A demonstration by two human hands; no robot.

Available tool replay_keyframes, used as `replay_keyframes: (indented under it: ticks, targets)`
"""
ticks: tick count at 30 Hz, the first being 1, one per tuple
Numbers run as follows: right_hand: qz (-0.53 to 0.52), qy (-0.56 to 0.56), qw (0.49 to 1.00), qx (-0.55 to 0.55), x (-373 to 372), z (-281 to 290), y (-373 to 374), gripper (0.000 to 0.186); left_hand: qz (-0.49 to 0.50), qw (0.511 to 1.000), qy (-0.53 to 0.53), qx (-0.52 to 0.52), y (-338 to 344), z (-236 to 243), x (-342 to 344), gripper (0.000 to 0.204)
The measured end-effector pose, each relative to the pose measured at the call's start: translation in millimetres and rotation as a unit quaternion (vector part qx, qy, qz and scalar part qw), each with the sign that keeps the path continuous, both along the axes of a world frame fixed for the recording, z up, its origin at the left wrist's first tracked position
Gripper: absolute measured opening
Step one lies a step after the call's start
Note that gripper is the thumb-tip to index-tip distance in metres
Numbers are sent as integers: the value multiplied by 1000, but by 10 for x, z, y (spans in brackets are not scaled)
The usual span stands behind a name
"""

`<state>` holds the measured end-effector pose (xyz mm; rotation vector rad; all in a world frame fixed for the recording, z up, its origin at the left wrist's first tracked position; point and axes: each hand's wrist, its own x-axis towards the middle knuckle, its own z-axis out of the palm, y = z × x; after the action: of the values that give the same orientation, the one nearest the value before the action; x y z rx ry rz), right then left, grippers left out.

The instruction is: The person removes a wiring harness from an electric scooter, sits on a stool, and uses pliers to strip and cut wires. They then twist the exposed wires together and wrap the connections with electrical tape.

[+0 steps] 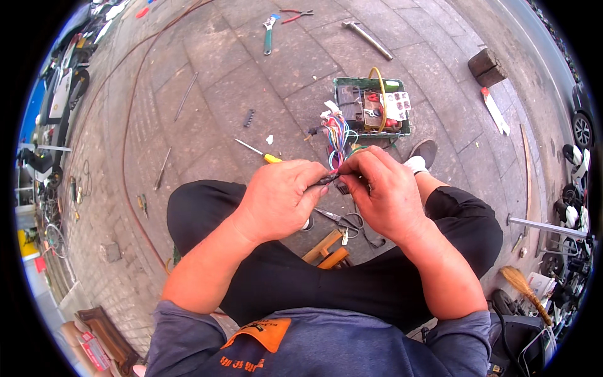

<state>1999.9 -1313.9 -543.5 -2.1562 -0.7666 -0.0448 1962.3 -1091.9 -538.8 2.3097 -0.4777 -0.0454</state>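
My left hand point(279, 195) pinches a dark cable point(328, 180) between thumb and forefinger. Close against it, my right hand point(380, 191) grips the same cable, so the fingertips nearly meet. Just beyond them fans out a bundle of multicoloured wires point(338, 135) with white connectors at its far end. Past my left fingers lies a screwdriver point(271, 158) with a yellow handle. Below the hands, scissors point(342, 218) rest on the ground between my legs, near a wooden-looking block point(324, 247). How the cable joins the bundle is hidden by my fingers.
A green crate point(405, 129) with a yellow handle holds tools and parts ahead. Farther off lie an adjustable wrench point(269, 36), red-handled pliers point(296, 16) and a hammer point(369, 41). A wooden block point(487, 68) sits at far right, a straw brush point(520, 283) at lower right. Parked scooters line both sides.
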Motion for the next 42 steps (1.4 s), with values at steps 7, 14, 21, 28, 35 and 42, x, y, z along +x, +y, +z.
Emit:
replay_keyframes:
  ticks: [7, 14, 21, 28, 35, 42]
  targets:
    - [-17, -30, 999, -3, -54, -49, 30, 16, 60, 995, 57, 62, -128, 90, -62, 17]
    - [-30, -49, 998, 4, -61, -5, 119, 15, 98, 989, 105, -29, -139, 28, -79, 22]
    - [-43, 50, 996, 58, -152, -77, 178, 16, 141, 712, 471, -502, 33, 0, 28, 27]
    - [134, 144, 953, -230, -124, -680, 313, 18, 226, 614, 437, -618, 137, 97, 100, 29]
    - [314, 272, 616, -669, 195, -2469, 220, 35, 311, 526, 384, -692, 257, 95, 237, 21]
    - [226, 294, 704, -605, -773, -3443, -158, 24, 331, 578, 304, -681, 378, 36, 168, 24]
